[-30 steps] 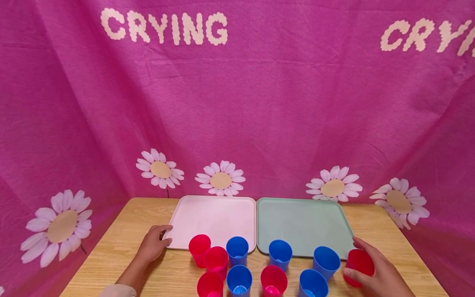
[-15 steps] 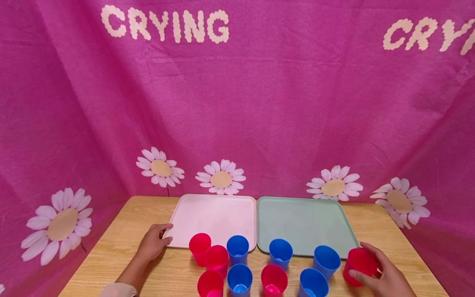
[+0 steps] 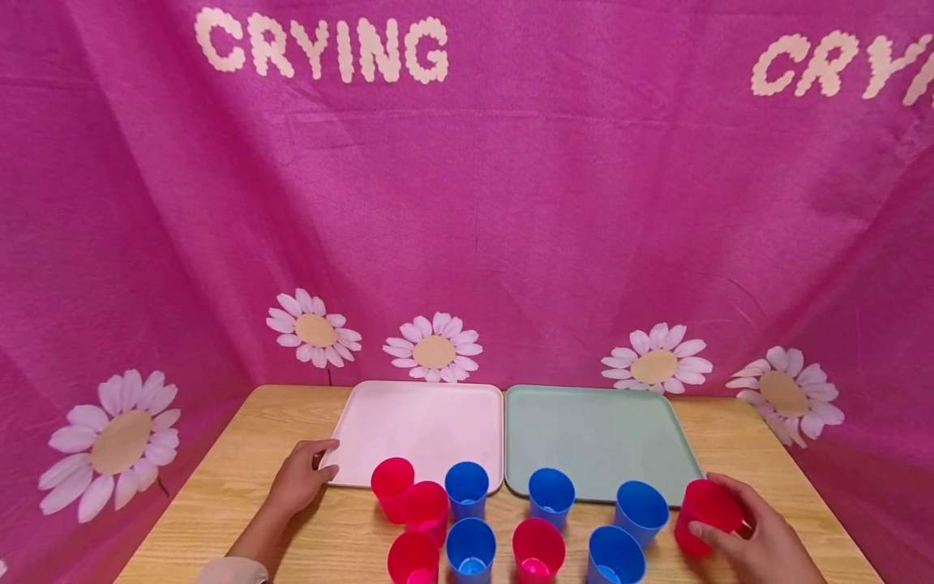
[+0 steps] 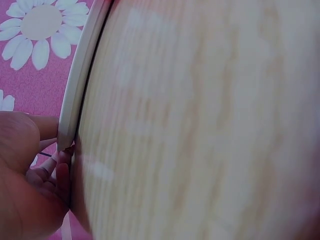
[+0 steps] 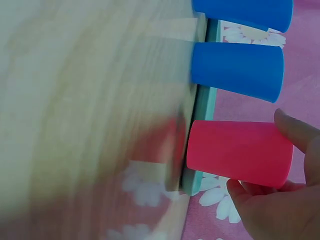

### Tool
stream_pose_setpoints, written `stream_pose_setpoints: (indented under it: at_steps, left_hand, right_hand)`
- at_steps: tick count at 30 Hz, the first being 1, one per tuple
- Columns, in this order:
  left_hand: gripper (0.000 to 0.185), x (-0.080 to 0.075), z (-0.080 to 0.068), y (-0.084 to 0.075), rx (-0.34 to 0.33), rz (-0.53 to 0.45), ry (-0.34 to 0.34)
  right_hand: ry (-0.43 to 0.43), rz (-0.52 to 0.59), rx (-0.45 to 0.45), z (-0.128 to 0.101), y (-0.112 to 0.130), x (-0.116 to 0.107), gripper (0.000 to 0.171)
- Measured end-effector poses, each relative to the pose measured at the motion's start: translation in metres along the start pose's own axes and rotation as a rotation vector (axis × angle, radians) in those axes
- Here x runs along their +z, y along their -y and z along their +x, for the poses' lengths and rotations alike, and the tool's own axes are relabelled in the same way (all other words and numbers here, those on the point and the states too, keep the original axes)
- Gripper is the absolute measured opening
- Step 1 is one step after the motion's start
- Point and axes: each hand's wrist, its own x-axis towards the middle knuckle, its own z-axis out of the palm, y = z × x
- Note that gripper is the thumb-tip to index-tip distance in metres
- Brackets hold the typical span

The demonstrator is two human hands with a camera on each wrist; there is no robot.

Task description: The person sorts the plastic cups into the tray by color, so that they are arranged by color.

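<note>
My left hand [image 3: 297,480] is at the near left corner of the pale pink tray [image 3: 417,431]; thumb and fingers pinch its rim. In the left wrist view the tray's edge [image 4: 82,75] runs up from between those fingers. With thumb and fingers round its side, my right hand [image 3: 766,539] grips a red cup [image 3: 702,517] beside the near right corner of the green tray [image 3: 601,444]. From the right wrist, this red cup [image 5: 235,150] has its base close over the wooden table, with a blue cup [image 5: 237,67] beside it.
Several more cups stand mouth up along the near side of the trays, among them a red cup [image 3: 538,545] and a blue cup [image 3: 640,509]. The wooden table [image 3: 219,487] meets a pink curtain [image 3: 474,203] printed with daisies at its back.
My right hand has closed further round the red cup, shifting slightly right, and the cup has moved a little up in the head view. The left hand stays at the pink tray.
</note>
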Motion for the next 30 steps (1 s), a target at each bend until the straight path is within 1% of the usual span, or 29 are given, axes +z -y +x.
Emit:
stream_pose_setpoints:
  at_steps: [5,8,12,16,20,27,30]
  left_hand:
    - [0.037,0.0,0.001,0.0,0.011,0.006,-0.002]
    - [0.037,0.0,0.0,0.0,0.018,0.008,-0.003]
    - [0.036,-0.001,-0.001,0.0,0.031,0.009,-0.006]
    - [0.037,-0.001,-0.002,0.0,0.04,0.008,-0.012]
    - [0.037,-0.001,-0.002,0.0,0.036,0.006,-0.013]
    - [0.037,-0.001,-0.001,-0.001,0.019,0.015,-0.004]
    - [0.037,-0.001,-0.001,-0.002,0.018,0.017,0.0]
  right_hand:
    - [-0.017,-0.025,-0.032,-0.004,0.011,-0.001,0.112]
    - [-0.043,-0.066,-0.074,-0.005,0.019,-0.002,0.11]
    - [-0.054,-0.073,-0.117,-0.003,0.029,-0.004,0.107]
    - [-0.054,-0.048,-0.158,0.001,0.039,-0.006,0.102]
    - [-0.062,-0.037,-0.229,0.005,0.048,-0.006,0.095]
    - [-0.025,0.004,-0.265,0.016,0.062,-0.004,0.098]
    - [-0.006,0.016,-0.289,0.019,0.067,-0.002,0.097]
